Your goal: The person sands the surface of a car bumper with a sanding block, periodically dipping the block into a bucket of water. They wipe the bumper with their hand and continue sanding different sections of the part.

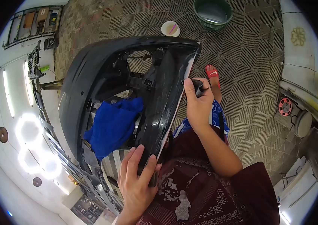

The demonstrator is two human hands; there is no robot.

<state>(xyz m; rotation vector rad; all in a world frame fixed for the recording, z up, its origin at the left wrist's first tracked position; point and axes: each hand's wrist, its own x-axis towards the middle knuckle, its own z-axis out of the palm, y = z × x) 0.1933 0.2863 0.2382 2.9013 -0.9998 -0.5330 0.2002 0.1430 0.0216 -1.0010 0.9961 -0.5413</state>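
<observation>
A large black car bumper lies across the view, with pale scuffed patches along its near edge. My left hand grips its lower end, the fingers bent over the dark surface. Beside the upper part of the same edge, my right hand is closed round a folded black sheet, its thumb against the bumper's rim. A blue cloth is draped over the opening in the bumper, to the left of both hands.
On the patterned floor stand a green basin of liquid and a white bowl with a pink stick. A foot in a red slipper is near the right hand. Racks, a stool and car parts line the sides.
</observation>
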